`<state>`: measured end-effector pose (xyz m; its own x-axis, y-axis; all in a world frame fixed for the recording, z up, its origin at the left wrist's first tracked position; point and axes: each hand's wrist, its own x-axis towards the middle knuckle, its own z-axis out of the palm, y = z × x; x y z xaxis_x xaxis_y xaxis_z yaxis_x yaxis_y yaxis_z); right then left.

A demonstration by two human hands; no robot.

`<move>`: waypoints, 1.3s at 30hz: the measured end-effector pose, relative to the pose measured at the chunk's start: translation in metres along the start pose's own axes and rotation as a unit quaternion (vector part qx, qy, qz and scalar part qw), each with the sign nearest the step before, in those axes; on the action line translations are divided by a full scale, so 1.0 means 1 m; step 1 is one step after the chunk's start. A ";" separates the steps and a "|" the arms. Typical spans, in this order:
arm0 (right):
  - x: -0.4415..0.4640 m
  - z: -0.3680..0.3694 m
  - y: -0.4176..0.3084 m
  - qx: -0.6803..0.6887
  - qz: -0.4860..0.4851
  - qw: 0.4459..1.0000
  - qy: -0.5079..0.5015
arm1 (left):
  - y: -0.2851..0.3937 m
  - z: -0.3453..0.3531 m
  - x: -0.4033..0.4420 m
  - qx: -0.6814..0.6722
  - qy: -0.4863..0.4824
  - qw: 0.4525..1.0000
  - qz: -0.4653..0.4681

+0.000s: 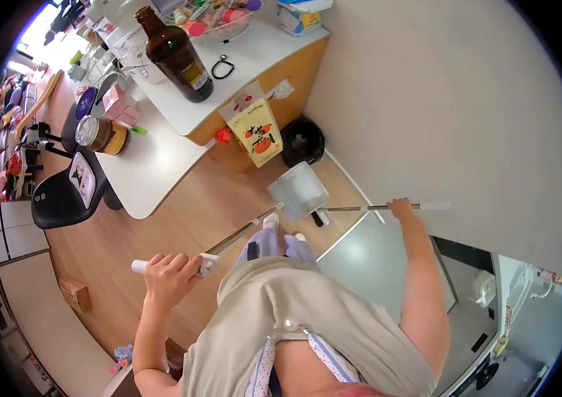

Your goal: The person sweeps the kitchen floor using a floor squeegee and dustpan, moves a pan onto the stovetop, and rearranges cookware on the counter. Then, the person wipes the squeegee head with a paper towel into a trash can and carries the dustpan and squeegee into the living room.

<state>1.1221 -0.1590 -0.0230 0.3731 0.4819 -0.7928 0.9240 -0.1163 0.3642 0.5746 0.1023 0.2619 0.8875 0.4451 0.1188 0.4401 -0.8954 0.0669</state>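
Observation:
My left hand is closed around the white grip of a long-handled dustpan; its metal pole slants down to a whitish pan near the floor. On the other side, my right hand wraps round the metal pole of what looks like a broom. That pole's white top end sticks out past my hand, and its lower end meets the pan's near edge, where a small dark part shows. Bristles cannot be made out. Just beyond the pan stands a black trash bin.
A white desk holds a brown bottle and a jar. From its wooden side hangs a yellow bag. A black chair stands left. The wall rises on the right, above a glass panel.

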 end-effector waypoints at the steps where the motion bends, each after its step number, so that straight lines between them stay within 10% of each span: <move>1: 0.012 0.005 -0.006 -0.025 0.027 0.999 0.038 | -0.002 0.000 -0.001 -0.006 0.000 1.000 -0.007; 14: 0.037 -0.003 -0.075 0.132 0.030 0.983 0.123 | 0.036 -0.021 -0.032 -0.029 0.056 0.990 -0.129; 16: 0.065 0.017 -0.129 0.511 -0.023 0.859 0.021 | 0.042 -0.027 -0.044 -0.036 0.058 0.984 -0.167; 17: 0.033 -0.009 -0.158 0.715 -0.030 0.683 -0.148 | 0.045 -0.029 -0.050 -0.039 0.069 0.979 -0.188; 20: 0.007 -0.040 -0.253 0.764 -0.151 0.414 -0.471 | 0.049 -0.032 -0.073 -0.056 0.093 0.961 -0.255; 25: -0.009 -0.091 -0.366 0.922 -0.201 0.048 -0.328 | 0.052 -0.007 -0.117 -0.161 0.105 0.902 -0.387; 28: 0.030 -0.077 -0.402 0.958 -0.134 -0.045 -0.249 | 0.046 0.030 -0.149 -0.239 0.133 0.848 -0.454; 39: 0.083 -0.063 -0.356 0.960 0.008 0.130 -0.247 | 0.057 0.240 -0.241 -0.488 0.202 0.527 -0.666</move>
<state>0.8192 -0.0229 -0.1880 -0.1029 0.4095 -0.9065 -0.9373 -0.3449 -0.0494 0.4186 -0.0577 -0.0003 -0.3072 0.8164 -0.4890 0.1818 0.5547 0.8119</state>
